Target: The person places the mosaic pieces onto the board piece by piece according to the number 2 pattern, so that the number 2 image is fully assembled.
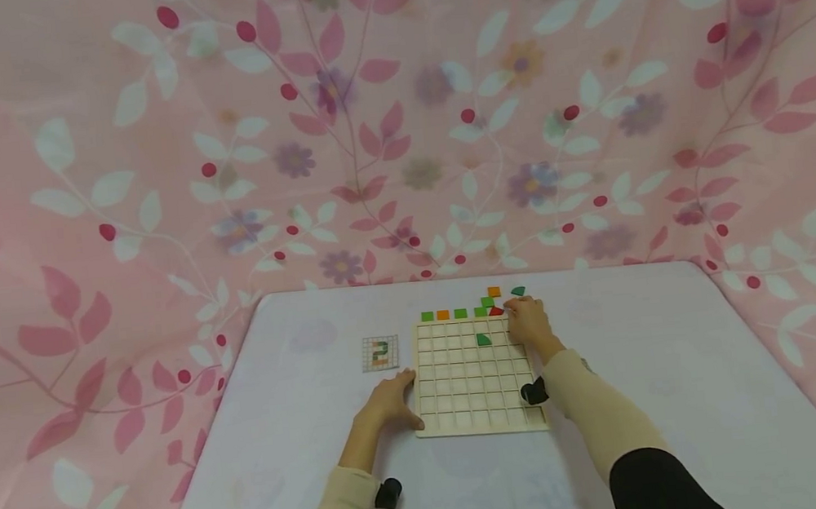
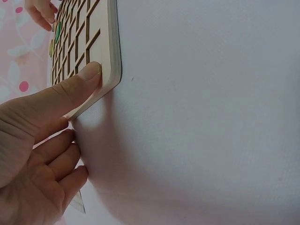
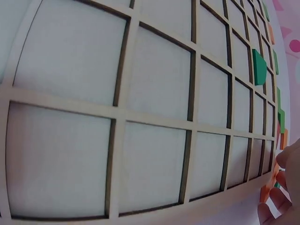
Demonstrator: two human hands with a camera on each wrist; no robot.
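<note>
A wooden grid board (image 1: 479, 425) lies on the white table. One green quarter-round piece (image 1: 484, 339) sits in its upper part. My left hand (image 1: 387, 404) is at the board's left side; in the left wrist view its thumb (image 2: 70, 91) presses on the frame near a corner, with the other fingers beside the edge. My right hand (image 1: 530, 325) is at the board's far right corner, fingertips down among small loose pieces, close to a red piece (image 1: 496, 311). Orange (image 3: 265, 191) shows by its fingers in the right wrist view. I cannot tell whether it pinches a piece.
A small pattern card (image 1: 380, 354) with a grid and a coloured figure lies left of the board. Green and orange squares (image 1: 442, 315) line the board's far edge. Beyond them lie another orange square (image 1: 493, 291) and a green rounded piece (image 1: 518, 290). A flowered pink curtain (image 1: 399, 165) hangs behind.
</note>
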